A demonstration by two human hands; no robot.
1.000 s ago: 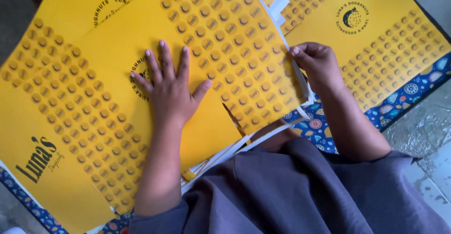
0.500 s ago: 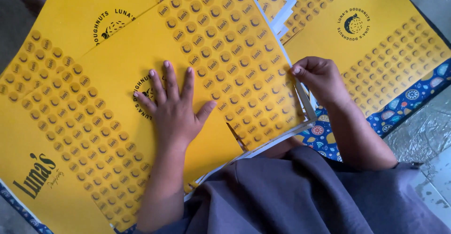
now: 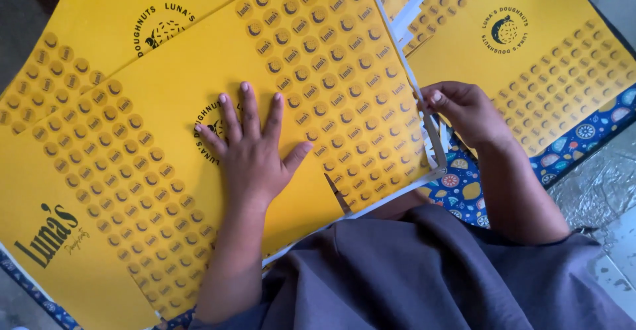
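Note:
A large yellow printed cardboard sheet [image 3: 331,58], covered in rows of small dark round marks, lies flat in front of me on a stack of like sheets. My left hand [image 3: 248,148] presses flat on its middle with fingers spread. My right hand [image 3: 464,108] pinches the right edge of the stack, with fingers curled around the white edges of the sheets. Another yellow sheet [image 3: 543,65] lies to the right, partly under my right hand.
More yellow sheets [image 3: 99,25] spread out at the upper left. A blue patterned mat [image 3: 589,131] shows under the sheets at the right and lower left. My grey-clad lap [image 3: 424,277] fills the bottom. Bare grey floor [image 3: 596,191] lies at the right.
The top sheet has slid slightly down and toward me under my left hand. My right hand has stayed on the stack's right edge.

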